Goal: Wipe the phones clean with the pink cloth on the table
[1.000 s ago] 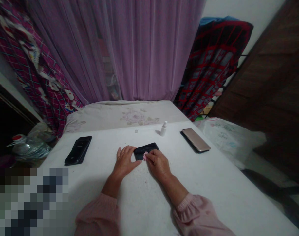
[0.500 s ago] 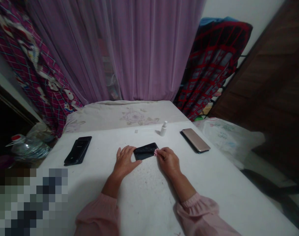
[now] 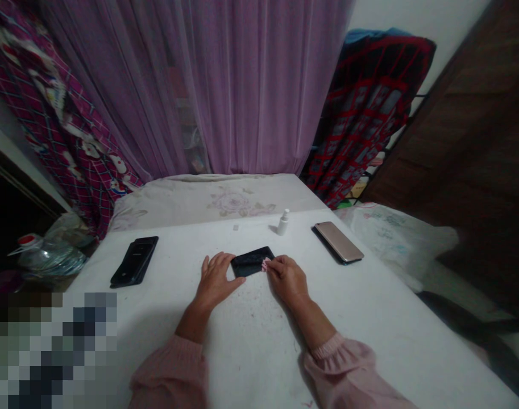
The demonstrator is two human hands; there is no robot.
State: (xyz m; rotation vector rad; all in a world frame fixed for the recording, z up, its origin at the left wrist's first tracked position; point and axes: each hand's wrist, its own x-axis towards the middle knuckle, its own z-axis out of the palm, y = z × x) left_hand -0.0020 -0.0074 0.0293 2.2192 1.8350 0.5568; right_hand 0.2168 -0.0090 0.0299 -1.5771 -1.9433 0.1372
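Black smartphone (image 3: 251,262) lies flat mid-counter (image 3: 242,346), toward the far edge. Left hand (image 3: 215,279) spread, thumb at the phone's left end. Right hand (image 3: 287,279) pinches pink cloth (image 3: 265,264) at its right end. White spray bottle (image 3: 283,222) just beyond; gold phone (image 3: 338,242) right, black phone (image 3: 134,262) left.

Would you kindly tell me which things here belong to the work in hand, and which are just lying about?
In use: left hand, right hand, dark phone, pink cloth.
Lying about: white spray bottle, gold phone, black cased phone.
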